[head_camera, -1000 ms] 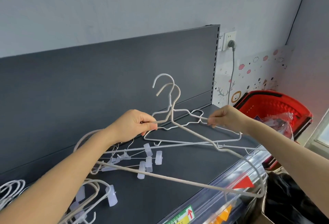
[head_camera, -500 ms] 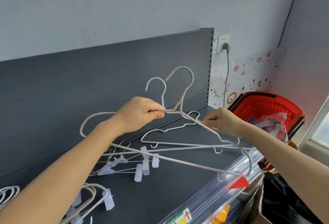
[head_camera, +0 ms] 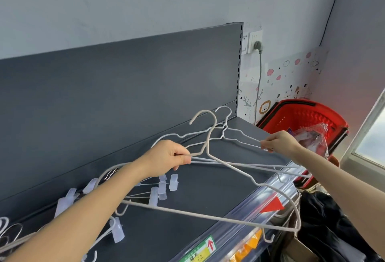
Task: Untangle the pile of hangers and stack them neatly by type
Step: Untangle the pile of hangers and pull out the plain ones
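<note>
My left hand (head_camera: 168, 156) pinches the shoulder of a large cream wire hanger (head_camera: 208, 217) held above the dark shelf (head_camera: 208, 197), together with the bars of thinner white hangers. My right hand (head_camera: 280, 142) grips the right shoulder of those thin white notched hangers (head_camera: 239, 132), whose hooks point toward the shelf's back panel. The cream hanger's hook crosses the white ones near the middle. Clip hangers (head_camera: 160, 189) with translucent clips lie on the shelf under my left forearm. More hangers (head_camera: 8, 234) sit at the far left.
A red shopping basket (head_camera: 302, 116) with a plastic bag (head_camera: 312, 136) stands right of the shelf. A wall socket with a grey cable (head_camera: 258, 74) is behind it. The shelf's front edge carries a clear price rail (head_camera: 250, 216). A window is at far right.
Both hands have lowered and tilted the hangers flatter toward the shelf. The white hangers' hooks swung right and back, past the cream hook. My right hand moved further right along the white shoulder.
</note>
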`<state>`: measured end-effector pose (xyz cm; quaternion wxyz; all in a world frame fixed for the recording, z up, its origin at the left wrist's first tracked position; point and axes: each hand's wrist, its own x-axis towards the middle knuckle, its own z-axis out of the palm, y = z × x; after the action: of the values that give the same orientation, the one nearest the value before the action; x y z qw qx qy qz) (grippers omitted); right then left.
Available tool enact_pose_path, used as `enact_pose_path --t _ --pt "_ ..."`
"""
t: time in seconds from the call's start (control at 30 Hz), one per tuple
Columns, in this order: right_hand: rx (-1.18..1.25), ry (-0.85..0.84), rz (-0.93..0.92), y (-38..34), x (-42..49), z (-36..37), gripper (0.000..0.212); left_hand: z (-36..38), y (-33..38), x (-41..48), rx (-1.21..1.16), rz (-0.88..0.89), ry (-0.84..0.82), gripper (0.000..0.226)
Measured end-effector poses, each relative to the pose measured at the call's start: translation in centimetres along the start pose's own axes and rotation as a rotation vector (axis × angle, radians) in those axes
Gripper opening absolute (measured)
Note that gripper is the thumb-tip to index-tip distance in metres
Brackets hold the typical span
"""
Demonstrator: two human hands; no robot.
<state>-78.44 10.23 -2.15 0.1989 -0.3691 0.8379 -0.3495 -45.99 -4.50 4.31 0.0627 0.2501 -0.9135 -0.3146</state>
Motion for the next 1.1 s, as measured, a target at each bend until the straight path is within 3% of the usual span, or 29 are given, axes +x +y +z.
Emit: enact_pose_path --t 0.33,0.47,0.53,0.73,0.97,1.1 --pt "-0.397 -0.100 -0.102 0.9 2.7 2.2 0.043 2.3 -1.8 0.7 -0.129 -0.137 0.053 0.017" --pt "-0.715 -0.249 -0.151 -0.1 2.8 4.0 0.087 2.7 -2.1 0.8 -0.136 -0.176 0.031 0.017" --pt "-0.818 -0.267 -0.182 -0.5 3.0 4.4 0.096 2.8 -2.4 0.8 -0.150 -0.195 0.019 0.018" --pt "-0.759 -0.446 -0.191 -0.3 3.3 4.4 0.118 3.2 -2.7 1.3 -0.181 -0.209 0.017 0.021" --pt "-0.740 -0.366 -0.220 0.5 4.7 2.4 0.104 4.3 -2.5 2.3 -0.213 -0.197 0.028 0.020" --pt "-0.694 -0.413 -0.178 0.8 5.3 1.7 0.106 5.3 -2.3 2.9 -0.192 -0.190 0.040 0.021"
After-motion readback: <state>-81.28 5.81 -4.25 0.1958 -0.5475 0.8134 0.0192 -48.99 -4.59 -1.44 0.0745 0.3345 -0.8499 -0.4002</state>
